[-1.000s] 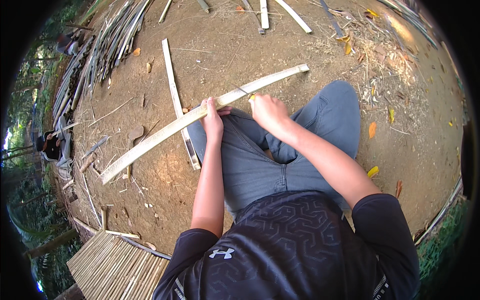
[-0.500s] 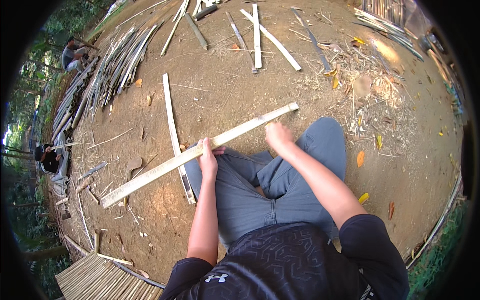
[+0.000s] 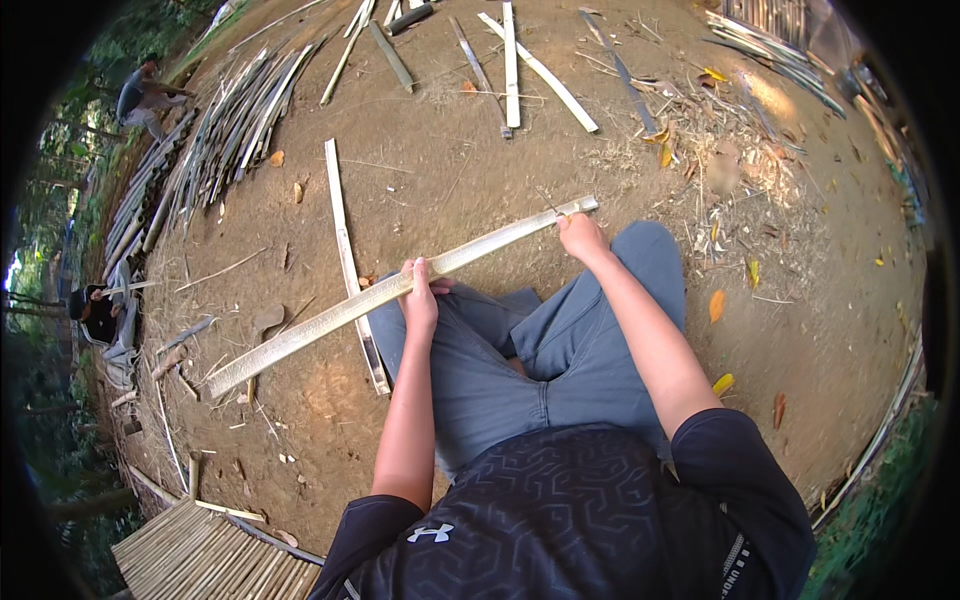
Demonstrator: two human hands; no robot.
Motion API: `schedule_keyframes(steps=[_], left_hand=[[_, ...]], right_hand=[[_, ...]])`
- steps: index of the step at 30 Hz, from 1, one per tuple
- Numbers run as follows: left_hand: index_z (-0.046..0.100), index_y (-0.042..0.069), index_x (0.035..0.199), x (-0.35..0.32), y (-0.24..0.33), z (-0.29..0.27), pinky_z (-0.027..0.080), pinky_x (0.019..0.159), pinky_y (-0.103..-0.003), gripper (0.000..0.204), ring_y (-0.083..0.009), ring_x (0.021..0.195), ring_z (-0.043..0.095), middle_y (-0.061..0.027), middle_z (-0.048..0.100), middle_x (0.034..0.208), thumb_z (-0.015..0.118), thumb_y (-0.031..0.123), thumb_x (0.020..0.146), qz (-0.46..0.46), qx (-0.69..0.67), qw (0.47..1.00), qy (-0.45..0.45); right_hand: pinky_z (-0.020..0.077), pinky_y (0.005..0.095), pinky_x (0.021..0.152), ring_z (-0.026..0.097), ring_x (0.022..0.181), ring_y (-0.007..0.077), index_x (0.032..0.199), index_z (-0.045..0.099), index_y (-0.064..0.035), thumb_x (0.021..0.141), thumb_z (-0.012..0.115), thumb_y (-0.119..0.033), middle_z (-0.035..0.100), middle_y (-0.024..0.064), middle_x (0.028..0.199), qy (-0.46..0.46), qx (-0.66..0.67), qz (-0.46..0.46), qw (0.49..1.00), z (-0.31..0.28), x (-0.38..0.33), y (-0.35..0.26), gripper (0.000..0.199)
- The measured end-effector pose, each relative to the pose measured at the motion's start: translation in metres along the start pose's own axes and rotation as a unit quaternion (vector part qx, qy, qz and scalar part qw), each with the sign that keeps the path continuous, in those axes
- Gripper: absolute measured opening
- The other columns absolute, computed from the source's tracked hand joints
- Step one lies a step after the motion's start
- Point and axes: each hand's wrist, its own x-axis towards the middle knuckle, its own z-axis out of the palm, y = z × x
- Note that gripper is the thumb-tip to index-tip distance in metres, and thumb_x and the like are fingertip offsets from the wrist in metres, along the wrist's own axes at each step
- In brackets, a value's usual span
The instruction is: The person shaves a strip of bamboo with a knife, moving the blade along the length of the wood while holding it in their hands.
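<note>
Left hand [image 3: 418,290]: closing around the pale strip, gripping it near the middle beside the left knee.
Right hand [image 3: 583,238]: closing in a fist on a thin-bladed tool, hiding the handle from view.
Tool blade [image 3: 548,200]: showing as a narrow dark line, lying against or just beside the strip near its far right end; contact being too small to tell.
Pale strip [image 3: 310,333]: running aslant from lower left to upper right, passing over the left knee and across both hands' reach.
Second strip [image 3: 338,205]: lying on the ground beside the left knee, passing beneath the held strip, looking channel-like and holding dark patches toward the near end.
Ground [image 3: 450,215]: bearing crossed pale strips [image 3: 512,70], scattered leaves and, at upper right, a spread of shavings [image 3: 740,170].
Pole heap [image 3: 235,130]: lying at upper left, mixing dark and pale lengths.
Slatted panel [image 3: 215,550]: lying at lower left, showing slats set side by side.
Co-worker at left [image 3: 105,310]: sitting well apart, holding a light strip.
</note>
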Motion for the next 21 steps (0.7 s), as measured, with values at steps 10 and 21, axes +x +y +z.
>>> schedule_keyframes(steps=[10,21], left_hand=[[0.054,0.003,0.094,0.002,0.004,0.009,0.05,0.052,-0.026,0.033,-0.017,0.061,0.067,-0.0084,0.063,0.075,0.047,0.033,0.105,0.008,0.008,1.0,0.006],[0.054,0.004,0.093,0.002,-0.002,0.001,0.052,0.054,-0.026,0.032,-0.0176,0.062,0.068,-0.0097,0.065,0.079,0.05,0.034,0.104,0.006,-0.007,1.0,0.001]], right_hand=[[0.0509,0.0505,0.089,0.066,0.102,0.0419,0.103,0.069,0.0015,0.1,0.049,-0.039,0.069,0.0276,0.104,-0.041,0.165,0.02,0.985,0.024,0.039,0.024,0.046],[0.0574,0.0469,0.073,0.072,0.08,0.0363,0.101,0.071,-0.0022,0.096,0.058,-0.031,0.073,0.0185,0.09,0.085,-0.203,-0.144,0.965,0.01,-0.03,-0.006,0.032]])
